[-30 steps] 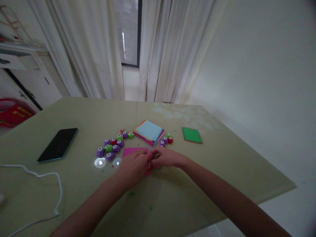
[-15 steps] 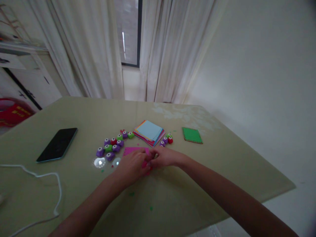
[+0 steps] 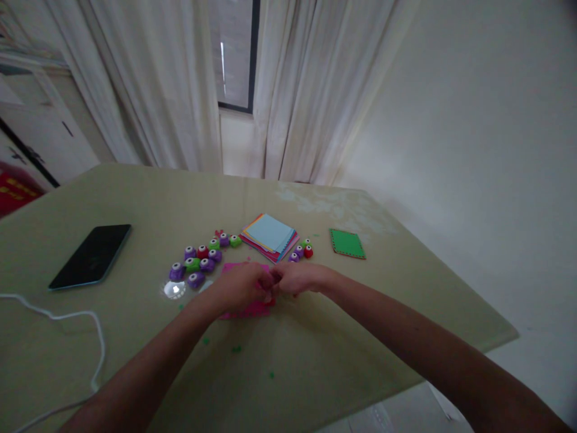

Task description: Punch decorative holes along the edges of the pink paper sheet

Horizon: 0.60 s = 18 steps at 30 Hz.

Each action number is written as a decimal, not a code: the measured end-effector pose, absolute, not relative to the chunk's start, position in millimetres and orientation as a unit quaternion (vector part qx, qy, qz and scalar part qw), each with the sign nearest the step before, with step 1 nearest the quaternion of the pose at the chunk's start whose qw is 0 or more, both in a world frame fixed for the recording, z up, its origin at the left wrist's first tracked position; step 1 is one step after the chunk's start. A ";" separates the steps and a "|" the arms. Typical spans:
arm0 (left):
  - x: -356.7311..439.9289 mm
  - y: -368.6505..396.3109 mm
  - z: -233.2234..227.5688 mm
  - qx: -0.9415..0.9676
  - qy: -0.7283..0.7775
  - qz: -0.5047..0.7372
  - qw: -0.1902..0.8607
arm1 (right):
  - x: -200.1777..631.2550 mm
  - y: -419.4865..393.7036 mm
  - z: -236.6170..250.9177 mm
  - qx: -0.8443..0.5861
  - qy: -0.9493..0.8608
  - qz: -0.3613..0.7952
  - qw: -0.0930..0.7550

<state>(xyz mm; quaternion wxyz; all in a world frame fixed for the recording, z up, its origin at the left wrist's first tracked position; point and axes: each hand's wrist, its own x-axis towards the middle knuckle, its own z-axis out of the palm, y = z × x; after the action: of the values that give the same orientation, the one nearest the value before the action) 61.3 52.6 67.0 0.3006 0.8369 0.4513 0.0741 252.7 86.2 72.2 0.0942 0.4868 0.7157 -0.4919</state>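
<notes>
Pink paper sheet (image 3: pixel 246 310) lies flat on the table (image 3: pixel 315 355), pinched at its right edge where left hand (image 3: pixel 238 287) and right hand (image 3: pixel 295 278) meet, fingertips pressed together (anything small between them is hidden). It looks light and floppy, easily creased; best gripped by an edge. Small craft punches (image 3: pixel 198 264) cluster just beyond.

pink paper sheet (image 3: pixel 252 308) — flat on table, partly hand-covered

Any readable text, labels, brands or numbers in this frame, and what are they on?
Nothing can be read.
Red object at the left edge: yellowish marks, too blurred to read.
Phone: dark screen, no visible text.
Paper stack, green card, pink sheet under the hands, small punches: no visible print.
</notes>
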 end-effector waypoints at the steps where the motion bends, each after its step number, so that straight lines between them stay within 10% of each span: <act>1: 60.6 54.8 67.6 0.838 0.445 0.071 0.307 | 252.3 85.3 72.8 0.488 0.720 -0.484 0.095; 18: 64.9 64.0 79.0 0.821 0.462 0.021 0.335 | 240.6 81.2 88.7 0.476 0.749 -0.430 0.166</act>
<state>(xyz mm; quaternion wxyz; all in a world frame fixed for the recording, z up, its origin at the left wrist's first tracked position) 64.9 64.0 79.0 0.3351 0.8209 0.4618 0.0210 240.6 81.2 88.7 0.1656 0.4759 0.7490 -0.4302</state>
